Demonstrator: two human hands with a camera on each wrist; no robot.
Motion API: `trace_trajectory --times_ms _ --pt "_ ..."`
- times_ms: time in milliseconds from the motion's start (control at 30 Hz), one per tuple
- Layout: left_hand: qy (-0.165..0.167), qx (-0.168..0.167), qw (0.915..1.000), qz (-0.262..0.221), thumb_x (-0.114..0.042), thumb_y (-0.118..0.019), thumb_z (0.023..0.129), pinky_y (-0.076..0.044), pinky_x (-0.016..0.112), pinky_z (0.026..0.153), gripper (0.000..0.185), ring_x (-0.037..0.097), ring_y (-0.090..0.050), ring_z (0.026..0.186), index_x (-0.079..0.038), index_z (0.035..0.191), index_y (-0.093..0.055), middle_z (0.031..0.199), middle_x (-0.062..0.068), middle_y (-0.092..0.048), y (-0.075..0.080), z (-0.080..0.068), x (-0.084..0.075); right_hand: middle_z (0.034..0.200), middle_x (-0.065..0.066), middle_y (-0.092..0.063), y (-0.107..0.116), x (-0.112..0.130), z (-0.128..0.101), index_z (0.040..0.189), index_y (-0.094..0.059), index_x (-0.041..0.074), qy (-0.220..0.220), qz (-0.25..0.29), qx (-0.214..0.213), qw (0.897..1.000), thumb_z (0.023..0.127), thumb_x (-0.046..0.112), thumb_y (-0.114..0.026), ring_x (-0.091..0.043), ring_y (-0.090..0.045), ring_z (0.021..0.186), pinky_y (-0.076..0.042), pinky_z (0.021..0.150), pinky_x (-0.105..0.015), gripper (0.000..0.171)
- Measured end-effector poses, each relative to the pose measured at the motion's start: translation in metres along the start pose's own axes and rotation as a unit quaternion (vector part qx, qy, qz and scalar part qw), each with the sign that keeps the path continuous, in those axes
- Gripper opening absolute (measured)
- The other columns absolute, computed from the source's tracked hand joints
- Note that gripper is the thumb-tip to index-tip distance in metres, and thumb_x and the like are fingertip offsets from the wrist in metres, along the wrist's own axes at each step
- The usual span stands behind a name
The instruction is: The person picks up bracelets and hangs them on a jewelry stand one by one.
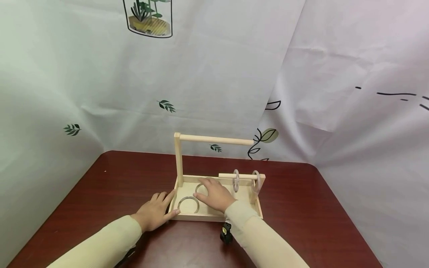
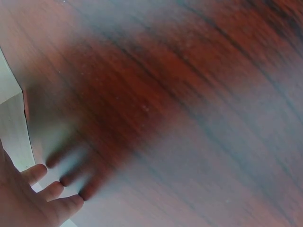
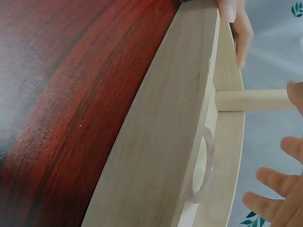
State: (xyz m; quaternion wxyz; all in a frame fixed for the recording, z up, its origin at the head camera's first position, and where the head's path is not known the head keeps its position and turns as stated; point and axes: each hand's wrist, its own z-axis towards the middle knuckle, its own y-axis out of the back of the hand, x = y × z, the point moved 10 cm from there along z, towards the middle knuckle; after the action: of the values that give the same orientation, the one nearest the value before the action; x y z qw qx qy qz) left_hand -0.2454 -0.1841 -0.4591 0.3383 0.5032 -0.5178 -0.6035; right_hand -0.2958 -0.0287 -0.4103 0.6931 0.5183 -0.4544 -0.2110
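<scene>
A pale wooden tray rack (image 1: 214, 218) stands on the table, with a tall rod (image 1: 216, 139) and a shorter rod (image 1: 246, 176). Two pale bangles hang on the shorter one, a left bangle (image 1: 236, 181) and a right bangle (image 1: 256, 181). Inside the tray lies a near bangle (image 1: 188, 197); a far bangle (image 1: 196, 188) is partly hidden by my right hand (image 1: 216, 195). That hand hovers over the tray, its fingers spread and holding nothing. At the tray's left end, my left hand (image 1: 153, 212) touches the rim with extended index finger and thumb; its other fingertips (image 2: 71, 201) reach the tabletop.
The dark red wooden table (image 1: 301, 208) extends around the tray on all sides. Behind it hangs a white cloth (image 1: 228, 74) printed with leaves and a jar of plants. A small black device (image 1: 226, 233) sits at the right wrist.
</scene>
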Motion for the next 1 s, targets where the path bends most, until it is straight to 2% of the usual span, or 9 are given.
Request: trace_trajectory --times_ms 433,767,1000 --pt "-0.005 0.01 0.9999 -0.01 -0.06 -0.048 0.093 -0.044 0.056 0.091 0.079 0.044 -0.041 0.124 -0.007 0.15 -0.032 0.135 0.023 -0.044 0.002 0.003 -0.003 0.144 -0.018 -0.045 -0.018 -0.021 0.018 0.146 -0.043 0.014 -0.04 0.052 0.063 0.996 0.091 0.048 -0.059 -0.035 -0.04 0.134 -0.036 0.105 -0.048 0.067" --pt "-0.005 0.01 0.9998 -0.015 -0.059 -0.047 0.094 -0.044 0.057 0.091 0.078 0.046 -0.04 0.124 -0.006 0.15 -0.031 0.136 0.023 -0.043 0.0 0.002 -0.001 0.141 -0.018 -0.048 -0.03 -0.032 0.022 0.142 -0.047 0.01 -0.039 0.077 0.063 0.994 0.088 0.043 -0.066 -0.037 -0.041 0.133 -0.035 0.106 -0.05 0.066" --pt "-0.011 0.002 0.9996 -0.024 -0.059 -0.05 0.093 -0.045 0.056 0.088 0.079 0.045 -0.042 0.121 -0.006 0.149 -0.034 0.133 0.022 -0.045 0.002 0.0 -0.003 0.141 -0.015 -0.05 -0.04 -0.037 0.027 0.139 -0.049 0.009 -0.022 0.05 0.057 0.997 0.083 0.041 -0.074 -0.036 -0.043 0.131 -0.037 0.105 -0.049 0.07"
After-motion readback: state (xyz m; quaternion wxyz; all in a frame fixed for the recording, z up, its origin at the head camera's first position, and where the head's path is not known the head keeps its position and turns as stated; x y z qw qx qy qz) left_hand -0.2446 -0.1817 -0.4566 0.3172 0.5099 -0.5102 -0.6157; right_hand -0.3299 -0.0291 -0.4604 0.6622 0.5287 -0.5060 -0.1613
